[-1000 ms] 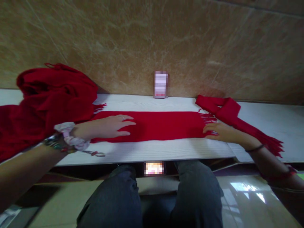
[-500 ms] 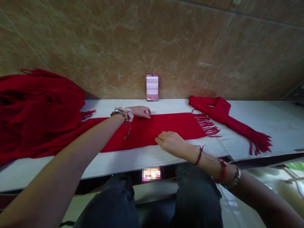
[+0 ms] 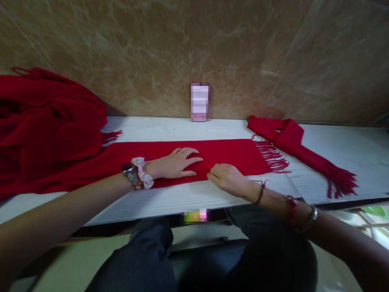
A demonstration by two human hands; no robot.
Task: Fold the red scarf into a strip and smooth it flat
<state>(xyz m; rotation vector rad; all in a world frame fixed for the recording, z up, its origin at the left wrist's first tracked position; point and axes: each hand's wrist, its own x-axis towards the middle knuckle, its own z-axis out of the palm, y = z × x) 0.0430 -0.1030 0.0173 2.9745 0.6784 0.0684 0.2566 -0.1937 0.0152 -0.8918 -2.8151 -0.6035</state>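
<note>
1. Left hand (image 3: 174,164) has moved from far edge of red scarf (image 3: 234,156) to its middle, fingers spread.
2. Right hand (image 3: 227,178), fingers curled, at near edge; grip cannot be told.
3. Scarf lies along white counter (image 3: 170,127).

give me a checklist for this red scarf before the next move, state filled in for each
1. Left hand flat on the spread red scarf: ok, fingers apart.
2. Right hand gripping the near edge: cannot tell; its fingers are curled there.
3. Right-end fringe untucked: ok, strands fanned out.
4. Scarf's left end laid flat: not ok, it runs into a rumpled red heap.
5. Phone off the scarf: ok, it stands against the wall.
</note>
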